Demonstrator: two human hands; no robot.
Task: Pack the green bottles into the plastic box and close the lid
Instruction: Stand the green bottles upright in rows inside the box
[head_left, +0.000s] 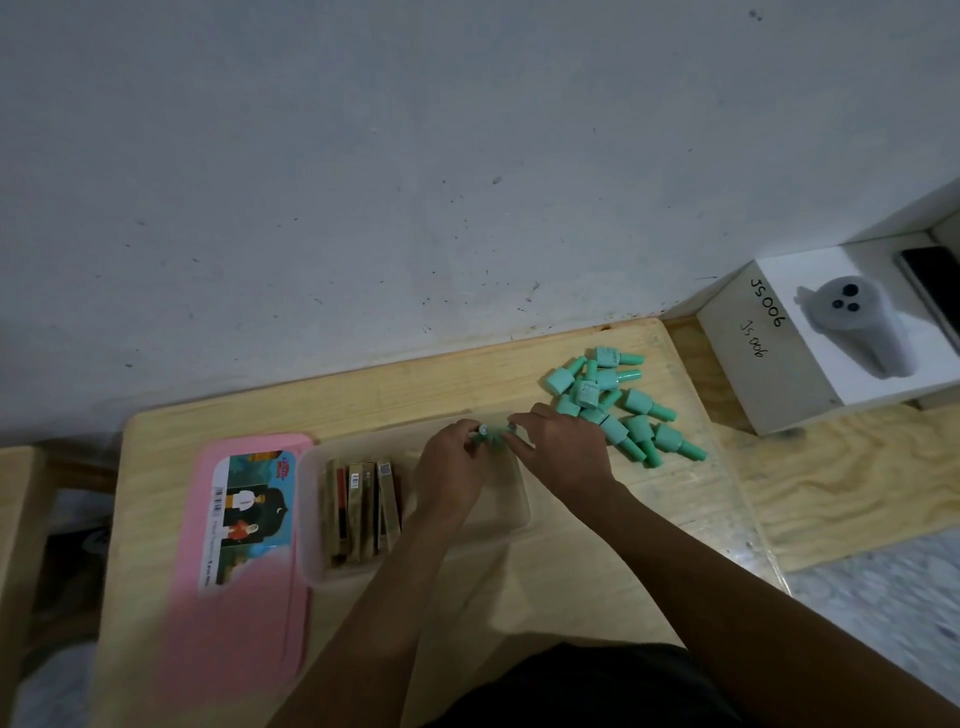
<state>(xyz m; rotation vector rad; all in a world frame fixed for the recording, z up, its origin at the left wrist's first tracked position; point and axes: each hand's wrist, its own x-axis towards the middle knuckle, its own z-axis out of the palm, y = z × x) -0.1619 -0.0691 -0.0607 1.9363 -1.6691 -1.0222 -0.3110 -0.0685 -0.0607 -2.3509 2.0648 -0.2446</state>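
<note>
Both hands, left hand (457, 457) and right hand (563, 449), pinched one small green bottle (491, 435) over the translucent plastic box (511, 499); smooth bottles (618, 402) lay heaped beyond the right hand, details blurred.

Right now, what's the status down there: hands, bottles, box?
Both hands, left and right, on one green bottle over the plastic box. Bottle pile waiting right of it. Pink lid off, left. Brown packets fill box's left end.

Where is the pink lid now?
In the head view the pink lid lies flat on the wooden table, directly left of the plastic box.
</note>
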